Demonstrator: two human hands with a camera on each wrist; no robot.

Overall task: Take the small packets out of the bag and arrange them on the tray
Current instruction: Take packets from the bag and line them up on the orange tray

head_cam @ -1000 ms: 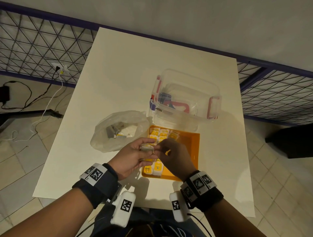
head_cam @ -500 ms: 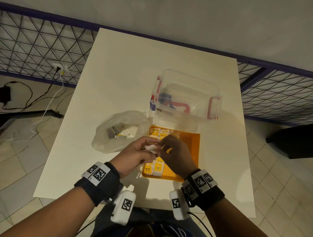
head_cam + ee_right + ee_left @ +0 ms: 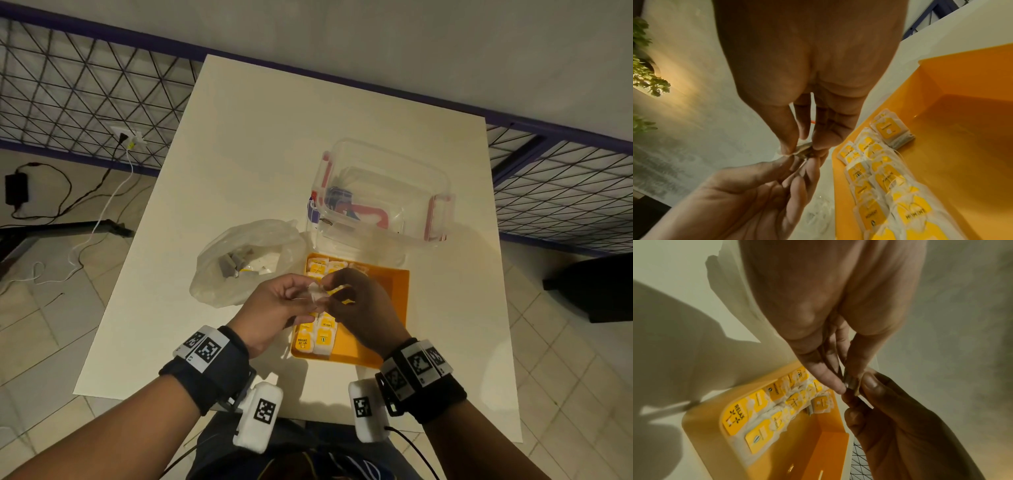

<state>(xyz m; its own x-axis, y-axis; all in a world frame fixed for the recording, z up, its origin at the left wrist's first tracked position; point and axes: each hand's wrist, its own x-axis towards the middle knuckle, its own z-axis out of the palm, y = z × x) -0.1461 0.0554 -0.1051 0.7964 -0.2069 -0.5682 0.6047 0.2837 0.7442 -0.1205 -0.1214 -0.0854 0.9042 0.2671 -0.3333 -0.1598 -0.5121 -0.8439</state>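
Left hand and right hand are both pinching one small white paper packet between fingertips, just above the orange plastic tray of yellow-labelled packets. Next, it probably needs lowering into a free space below. Beyond the left hand, the clear plastic bag is lying open.

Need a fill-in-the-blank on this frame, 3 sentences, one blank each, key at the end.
1. Both the left hand and the right hand pinch one small packet above the ____ tray.
2. The packets in the tray carry ____ labels.
3. The plastic bag lies on the table to the ____ of the tray.

Missing words: orange; yellow; left
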